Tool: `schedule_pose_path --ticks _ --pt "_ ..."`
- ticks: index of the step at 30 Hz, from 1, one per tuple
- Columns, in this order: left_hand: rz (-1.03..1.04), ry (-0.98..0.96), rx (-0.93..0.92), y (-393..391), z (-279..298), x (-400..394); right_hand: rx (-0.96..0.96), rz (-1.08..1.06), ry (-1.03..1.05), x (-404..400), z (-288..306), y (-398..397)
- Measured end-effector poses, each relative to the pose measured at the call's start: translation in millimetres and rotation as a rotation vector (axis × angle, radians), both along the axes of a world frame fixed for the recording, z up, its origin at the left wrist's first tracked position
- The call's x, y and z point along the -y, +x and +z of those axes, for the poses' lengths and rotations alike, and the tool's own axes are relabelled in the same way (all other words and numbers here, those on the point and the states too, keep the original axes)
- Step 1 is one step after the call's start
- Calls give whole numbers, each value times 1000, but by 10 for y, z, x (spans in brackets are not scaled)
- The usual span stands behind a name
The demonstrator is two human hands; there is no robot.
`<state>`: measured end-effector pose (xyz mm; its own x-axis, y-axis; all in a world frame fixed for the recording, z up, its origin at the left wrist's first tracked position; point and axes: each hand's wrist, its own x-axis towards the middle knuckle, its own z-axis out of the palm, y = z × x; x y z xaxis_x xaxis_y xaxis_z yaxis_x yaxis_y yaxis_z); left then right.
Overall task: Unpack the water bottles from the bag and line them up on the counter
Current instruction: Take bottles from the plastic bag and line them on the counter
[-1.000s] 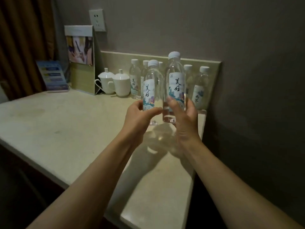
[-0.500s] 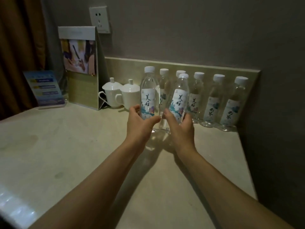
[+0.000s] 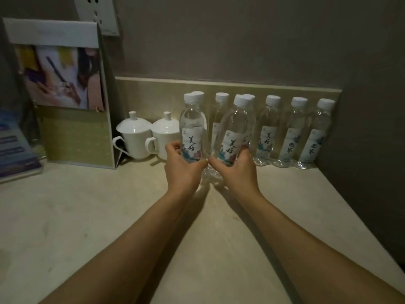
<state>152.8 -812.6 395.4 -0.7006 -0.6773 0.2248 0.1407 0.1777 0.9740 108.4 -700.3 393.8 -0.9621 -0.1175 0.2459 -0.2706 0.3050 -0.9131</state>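
Left hand (image 3: pixel 183 170) clamped on upright bottle (image 3: pixel 192 130), centre frame. Right hand (image 3: pixel 237 172) clamped on tilted bottle (image 3: pixel 233 137), top leaning right; thumbs touching. Both bottles low over counter (image 3: pixel 87 216); contact with surface not discernible. Directly behind: row of bottles (image 3: pixel 293 132) along backsplash (image 3: pixel 153 95), partly blocked. Left of hands: two lidded cups (image 3: pixel 135 137), display stand (image 3: pixel 63 93), leaflets (image 3: pixel 15 148). Upper left: wall socket (image 3: pixel 96 13).

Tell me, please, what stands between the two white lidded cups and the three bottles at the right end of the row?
In the head view, both hands, left hand and right hand, each hold a bottle there, with more bottles standing behind them.
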Motion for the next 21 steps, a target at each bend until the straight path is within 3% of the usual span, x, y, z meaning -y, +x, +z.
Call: schedule_pose_path --ticks 11,21 --pt "2 -60 37 -187 -97 164 -70 -82 166 195 -22 -142" --pt "-37 -144 11 -253 -111 159 -88 -93 187 202 -62 -260"
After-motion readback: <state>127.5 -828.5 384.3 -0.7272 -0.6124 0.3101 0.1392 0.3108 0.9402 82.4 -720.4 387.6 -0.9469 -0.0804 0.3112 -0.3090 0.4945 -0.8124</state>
